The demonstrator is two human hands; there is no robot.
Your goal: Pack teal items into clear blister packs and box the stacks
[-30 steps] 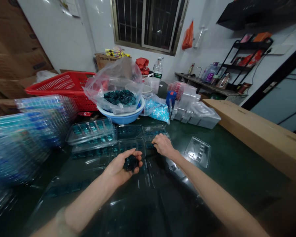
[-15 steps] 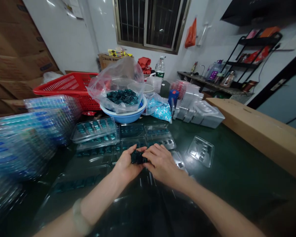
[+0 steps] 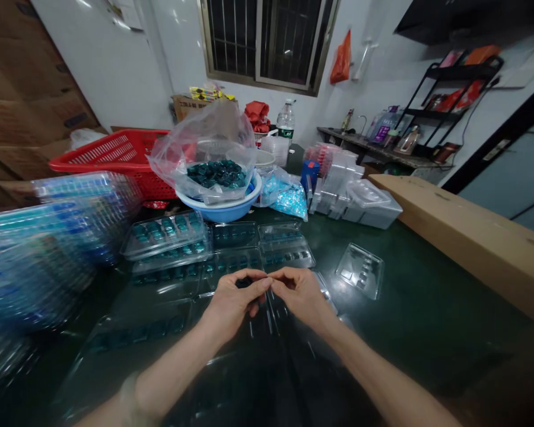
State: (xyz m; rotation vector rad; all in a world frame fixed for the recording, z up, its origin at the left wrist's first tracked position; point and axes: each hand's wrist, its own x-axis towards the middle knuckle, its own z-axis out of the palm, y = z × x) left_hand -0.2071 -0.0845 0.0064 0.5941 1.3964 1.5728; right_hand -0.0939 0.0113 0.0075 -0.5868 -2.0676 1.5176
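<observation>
My left hand (image 3: 231, 305) is closed around several dark teal pieces (image 3: 244, 283), which show only in part between its fingers. Its thumb and fingertip meet the fingertips of my right hand (image 3: 302, 299), which is pinched. Whatever lies between the fingertips is too small or hidden to make out. Both hands are over clear plastic trays (image 3: 235, 261) with small compartments, several holding teal pieces. Left of them, filled trays (image 3: 167, 234) are stacked. Behind, an open clear bag (image 3: 167, 157) of shiny teal pieces (image 3: 218, 174) sits in a light blue basin (image 3: 231, 212).
Tall stacks of clear packs (image 3: 66, 249) crowd the left, near a red basket (image 3: 111, 155). A single clear tray (image 3: 360, 271) lies to the right. Farther back are a bag of bright blue pieces (image 3: 289, 201), plastic boxes (image 3: 369, 204) and a long cardboard box (image 3: 467, 237).
My left fingers have closed over the dark teal pieces, which lay exposed in that hand before. My right hand has drawn back slightly from them, and both hands' fingertips now meet.
</observation>
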